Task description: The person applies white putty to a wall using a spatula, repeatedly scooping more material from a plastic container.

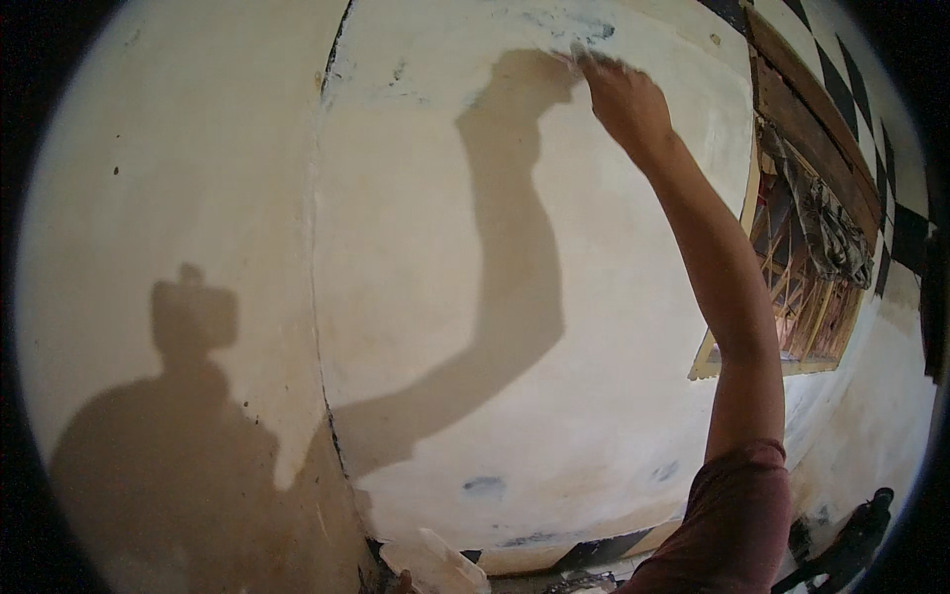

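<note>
A pale, cream-painted wall [416, 277] fills most of the view. High up against it is my right hand [628, 99], its arm stretched up in a dark red sleeve. The fingers are closed on a small whitish thing at the wall's surface, too small to make out. Around the fingertips the paint shows a bluish-grey worn patch [594, 28]. At the lower edge, only a bit of my left hand [404, 582] shows, against a pale, thin, flat piece [435, 562] that it seems to hold; its other fingers are out of view.
A vertical crack [315, 247] runs down the wall's corner on the left. To the right is a wood-framed window [807, 297] with a bunched dark cloth [826, 228]. A black-and-white checkered band [905, 233] lies beyond it. A dark object [856, 540] stands at lower right.
</note>
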`<state>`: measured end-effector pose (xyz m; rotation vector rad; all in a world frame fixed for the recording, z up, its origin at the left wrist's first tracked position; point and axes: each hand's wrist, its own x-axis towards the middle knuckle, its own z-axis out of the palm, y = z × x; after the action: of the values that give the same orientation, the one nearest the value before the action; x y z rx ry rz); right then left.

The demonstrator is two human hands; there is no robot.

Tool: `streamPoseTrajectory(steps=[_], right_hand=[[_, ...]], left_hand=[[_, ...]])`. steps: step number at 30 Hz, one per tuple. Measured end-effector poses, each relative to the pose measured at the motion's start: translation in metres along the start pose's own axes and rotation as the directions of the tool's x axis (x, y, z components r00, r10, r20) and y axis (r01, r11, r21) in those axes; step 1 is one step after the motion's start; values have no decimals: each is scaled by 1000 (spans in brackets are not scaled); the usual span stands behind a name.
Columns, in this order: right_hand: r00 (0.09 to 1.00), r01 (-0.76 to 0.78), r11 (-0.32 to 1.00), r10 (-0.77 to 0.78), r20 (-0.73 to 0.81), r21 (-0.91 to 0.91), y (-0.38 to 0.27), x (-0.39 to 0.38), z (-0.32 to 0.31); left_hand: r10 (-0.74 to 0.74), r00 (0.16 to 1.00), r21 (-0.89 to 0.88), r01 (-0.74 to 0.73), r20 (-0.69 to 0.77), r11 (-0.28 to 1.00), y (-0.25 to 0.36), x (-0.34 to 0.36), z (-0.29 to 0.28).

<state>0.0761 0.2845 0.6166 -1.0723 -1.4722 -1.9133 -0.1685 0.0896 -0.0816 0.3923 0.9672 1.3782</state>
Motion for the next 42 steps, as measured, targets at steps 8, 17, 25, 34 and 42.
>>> streamPoseTrajectory(steps=[8,17,25,34,42], right_hand=[[984,-43,986,69,-165,158,29,101,47],[991,-48,999,48,126,-3,8,-13,-11],[987,7,996,-21,-160,-85,116,107,33],[986,-13,993,33,164,-121,27,11,27],[997,-69,997,70,41,-38,6,-19,-39]], left_hand=[[-33,999,-58,33,9,998,-29,18,-6],[94,995,81,-97,43,992,-32,20,-34],[37,999,5,-38,15,999,6,-1,-13],[15,999,9,-15,-30,1000,9,-6,-15],[130,991,71,-132,35,989,1,-6,-32]])
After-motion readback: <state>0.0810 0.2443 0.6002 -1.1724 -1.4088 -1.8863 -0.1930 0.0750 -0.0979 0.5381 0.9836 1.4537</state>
